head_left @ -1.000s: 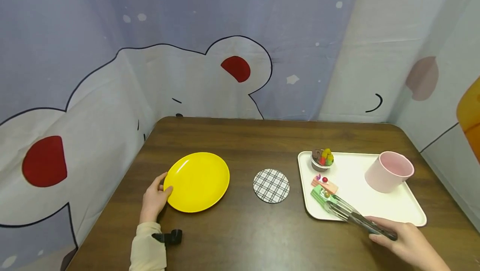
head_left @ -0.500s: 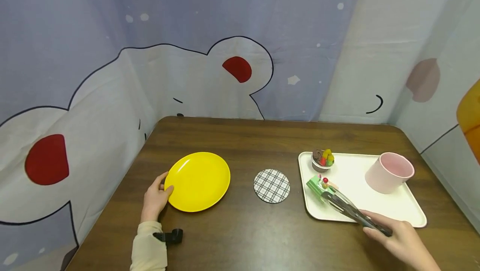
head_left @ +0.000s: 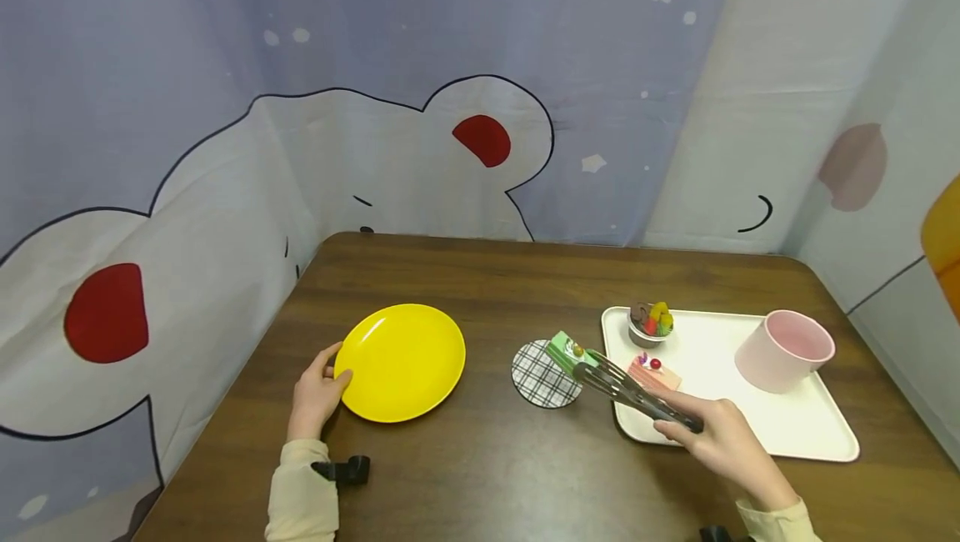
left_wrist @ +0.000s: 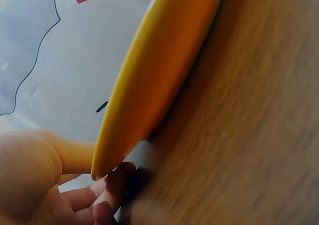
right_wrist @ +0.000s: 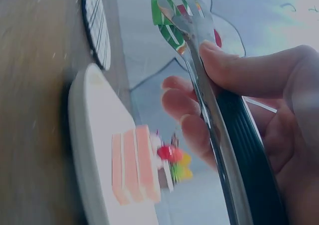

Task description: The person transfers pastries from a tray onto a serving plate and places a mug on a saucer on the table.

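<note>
My left hand (head_left: pixel 317 392) pinches the left rim of a yellow plate (head_left: pixel 401 363), thumb on top and fingers underneath, as the left wrist view shows. In my right hand (head_left: pixel 723 442) is a pair of metal tongs (head_left: pixel 630 392) with dark handles. Between the tong heads sits a green toy cake slice (head_left: pixel 567 352), raised above the table and overlapping the checked round coaster (head_left: pixel 542 383) in the head view. The right wrist view shows the green slice (right_wrist: pixel 161 16) gripped by the slotted tong heads.
On the white tray (head_left: pixel 723 434) at right stand a pink cup (head_left: pixel 776 358), a pink cake slice (head_left: pixel 654 373) and a small dessert cup (head_left: pixel 648 329) with fruit toppings. A patterned curtain (head_left: pixel 405 167) hangs behind the brown table (head_left: pixel 480 475).
My right hand has carried the green cake slice in the tongs up off the tray and leftward to over the coaster, uncovering the pink slice. The left hand stays on the plate.
</note>
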A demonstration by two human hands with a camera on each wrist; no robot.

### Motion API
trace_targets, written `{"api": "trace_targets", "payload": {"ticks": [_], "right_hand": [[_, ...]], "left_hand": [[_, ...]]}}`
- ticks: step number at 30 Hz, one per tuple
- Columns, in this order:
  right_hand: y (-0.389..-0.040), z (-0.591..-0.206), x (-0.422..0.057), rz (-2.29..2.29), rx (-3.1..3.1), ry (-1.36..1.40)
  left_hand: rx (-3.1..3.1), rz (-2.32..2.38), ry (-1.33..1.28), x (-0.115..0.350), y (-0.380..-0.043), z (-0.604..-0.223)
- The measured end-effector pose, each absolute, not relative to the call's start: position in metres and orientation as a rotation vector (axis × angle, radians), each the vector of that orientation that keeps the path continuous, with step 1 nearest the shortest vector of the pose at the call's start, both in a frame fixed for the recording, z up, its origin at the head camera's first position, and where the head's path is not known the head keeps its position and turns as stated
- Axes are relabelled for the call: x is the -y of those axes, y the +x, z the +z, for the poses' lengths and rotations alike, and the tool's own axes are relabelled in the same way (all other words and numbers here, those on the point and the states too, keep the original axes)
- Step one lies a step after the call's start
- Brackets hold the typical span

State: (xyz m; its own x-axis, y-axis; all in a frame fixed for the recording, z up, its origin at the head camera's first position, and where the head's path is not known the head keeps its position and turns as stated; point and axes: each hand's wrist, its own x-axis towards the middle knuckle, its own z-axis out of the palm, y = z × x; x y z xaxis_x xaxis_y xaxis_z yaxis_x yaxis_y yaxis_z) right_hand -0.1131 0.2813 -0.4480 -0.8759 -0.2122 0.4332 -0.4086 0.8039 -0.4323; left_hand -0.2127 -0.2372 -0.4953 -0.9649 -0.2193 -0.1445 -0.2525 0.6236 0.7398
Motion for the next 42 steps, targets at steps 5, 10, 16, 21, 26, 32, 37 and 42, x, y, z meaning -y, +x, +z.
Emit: {"api": "trace_targets", "payload": {"ticks": [5, 10, 16, 21, 26, 32, 37, 42], "right_hand": [[-0.127, -0.444, -0.263, 0.768, 2.607, 0.564], [-0.139, -0.442, -0.25, 0.743, 2.568, 0.643], [-0.151, -0.441, -0.234, 0.765, 2.576, 0.74], [-0.158, -0.441, -0.216, 0.784, 2.668, 0.757], [-0.165, -0.442, -0.195, 0.854, 2.713, 0.773], [-0.174, -0.446, -0.168, 0.833, 2.672, 0.859], [-0.179, -0.449, -0.145, 0.777, 2.657, 0.902], [-0.184, -0.451, -0.126, 0.751, 2.658, 0.955]], "left_hand": [[-2.796, 1.281, -0.425, 0.237, -0.212, -0.497], [-2.804, 1.278, -0.419, 0.237, -0.213, -0.496], [-2.801, 1.288, -0.42, 0.235, -0.214, -0.494], [-2.795, 1.29, -0.433, 0.234, -0.214, -0.493], [-2.796, 1.294, -0.425, 0.234, -0.213, -0.494], [-2.809, 1.297, -0.418, 0.234, -0.212, -0.494], [-2.812, 1.308, -0.4, 0.234, -0.211, -0.494], [-2.817, 1.307, -0.387, 0.235, -0.21, -0.493]]}}
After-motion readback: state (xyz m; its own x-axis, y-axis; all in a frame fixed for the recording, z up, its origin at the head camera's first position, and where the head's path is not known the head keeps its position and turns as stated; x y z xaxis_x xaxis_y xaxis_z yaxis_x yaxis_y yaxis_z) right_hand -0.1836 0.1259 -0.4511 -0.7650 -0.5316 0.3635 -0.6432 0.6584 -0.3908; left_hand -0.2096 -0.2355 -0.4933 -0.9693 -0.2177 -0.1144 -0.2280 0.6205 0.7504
